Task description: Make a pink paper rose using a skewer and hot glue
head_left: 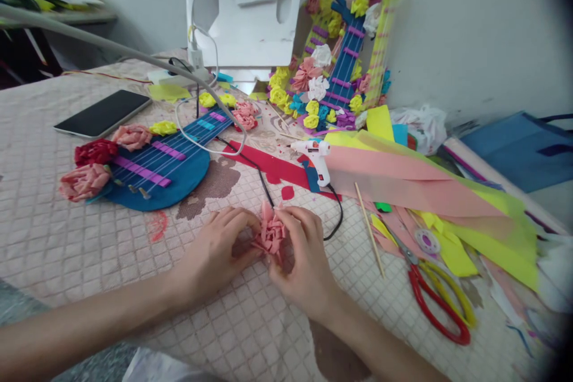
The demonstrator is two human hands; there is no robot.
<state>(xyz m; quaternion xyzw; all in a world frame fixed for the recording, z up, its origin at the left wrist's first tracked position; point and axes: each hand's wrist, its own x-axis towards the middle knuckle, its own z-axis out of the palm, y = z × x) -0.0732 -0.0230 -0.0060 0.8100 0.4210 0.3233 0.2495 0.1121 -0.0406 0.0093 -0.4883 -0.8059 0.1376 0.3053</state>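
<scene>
A pink crepe-paper flower point(271, 233) is held between both hands over the quilted tablecloth. My left hand point(228, 236) pinches its left side with thumb and fingertips. On the right side, my right hand point(307, 256) has its fingers and thumb closed around the petals. Beyond the hands lies a blue paper guitar point(188, 176) with purple strips, white strings and paper flowers along its edge. A white glue gun point(317, 158) rests past my right hand on a red paper strip point(273, 167), its black cord trailing toward me.
Red-and-yellow-handled scissors point(421, 274) and a wooden stick point(369, 230) lie to the right, near pink and yellow crepe sheets point(416, 176). A phone point(104, 113) sits back left. More flower-covered paper guitars point(347, 59) lean on the wall. A white cable point(134, 45) crosses the upper left.
</scene>
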